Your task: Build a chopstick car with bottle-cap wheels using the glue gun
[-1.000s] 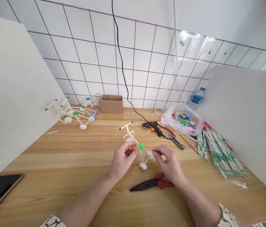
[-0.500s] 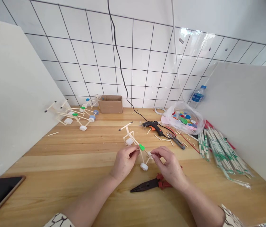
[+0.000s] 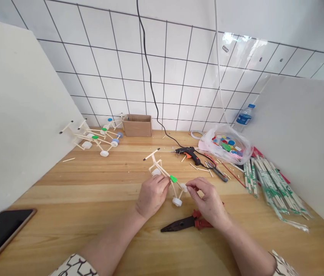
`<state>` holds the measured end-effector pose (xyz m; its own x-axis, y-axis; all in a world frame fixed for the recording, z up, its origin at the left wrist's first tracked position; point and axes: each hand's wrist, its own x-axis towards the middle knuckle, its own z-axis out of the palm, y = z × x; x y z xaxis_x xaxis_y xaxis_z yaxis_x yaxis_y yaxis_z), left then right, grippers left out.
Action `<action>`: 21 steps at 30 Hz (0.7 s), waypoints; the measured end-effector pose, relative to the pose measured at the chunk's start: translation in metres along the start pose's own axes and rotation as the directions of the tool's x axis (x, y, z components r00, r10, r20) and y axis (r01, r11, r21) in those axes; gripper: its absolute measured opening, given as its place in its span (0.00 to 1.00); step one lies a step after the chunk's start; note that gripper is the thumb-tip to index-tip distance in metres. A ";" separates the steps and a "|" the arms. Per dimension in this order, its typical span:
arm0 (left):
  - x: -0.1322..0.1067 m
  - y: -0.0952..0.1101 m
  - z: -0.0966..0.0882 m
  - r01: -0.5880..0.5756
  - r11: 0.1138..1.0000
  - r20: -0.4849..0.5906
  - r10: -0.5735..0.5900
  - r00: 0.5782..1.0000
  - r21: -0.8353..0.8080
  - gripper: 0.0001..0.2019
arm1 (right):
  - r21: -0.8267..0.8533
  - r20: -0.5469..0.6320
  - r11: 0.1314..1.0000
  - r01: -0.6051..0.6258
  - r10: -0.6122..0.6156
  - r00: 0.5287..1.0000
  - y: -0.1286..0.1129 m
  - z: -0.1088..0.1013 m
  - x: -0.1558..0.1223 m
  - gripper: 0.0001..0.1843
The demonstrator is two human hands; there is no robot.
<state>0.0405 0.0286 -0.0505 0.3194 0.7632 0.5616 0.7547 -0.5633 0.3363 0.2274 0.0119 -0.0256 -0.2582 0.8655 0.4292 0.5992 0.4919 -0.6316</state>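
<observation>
A small stick model (image 3: 162,170) made of wooden sticks, white bottle-cap wheels and a green cap seat stands on the wooden table (image 3: 92,199). My left hand (image 3: 152,195) pinches its frame just left of the green cap. My right hand (image 3: 206,199) pinches the rear white cap wheel (image 3: 183,187) with thumb and forefinger. Another white wheel (image 3: 176,201) rests on the table between my hands. Red-handled pliers (image 3: 186,223) lie just below my right hand.
Several finished stick models (image 3: 98,136) sit at the back left by a cardboard box (image 3: 137,125). A glue gun (image 3: 187,151), scissors (image 3: 216,171), a bag of caps (image 3: 226,145), packed chopsticks (image 3: 271,186) and a water bottle (image 3: 244,117) lie right. A phone (image 3: 0,234) lies front left.
My hands stay on the model with only slight shifts. My left fingers have closed a little more on the frame. The view has drifted slightly.
</observation>
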 end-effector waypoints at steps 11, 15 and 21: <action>0.005 -0.034 -0.013 0.124 0.973 -0.004 -0.126 0.992 0.193 0.09 | -0.041 0.001 0.999 0.029 -0.029 1.000 -0.005 -0.003 0.003 0.09; 0.006 -0.048 -0.022 0.210 0.946 -0.021 -0.212 0.977 0.249 0.09 | -0.045 0.007 0.998 0.033 -0.032 0.999 -0.004 -0.002 0.004 0.09; 0.006 -0.058 -0.032 0.293 0.906 -0.033 -0.298 0.954 0.304 0.10 | -0.043 0.009 0.998 0.043 -0.043 0.999 -0.002 -0.003 0.003 0.10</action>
<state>-0.0196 0.0557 -0.0421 0.0614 0.8855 0.4605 0.9521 -0.1905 0.2393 0.2277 0.0133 -0.0211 -0.2905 0.8447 0.4496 0.6197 0.5241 -0.5842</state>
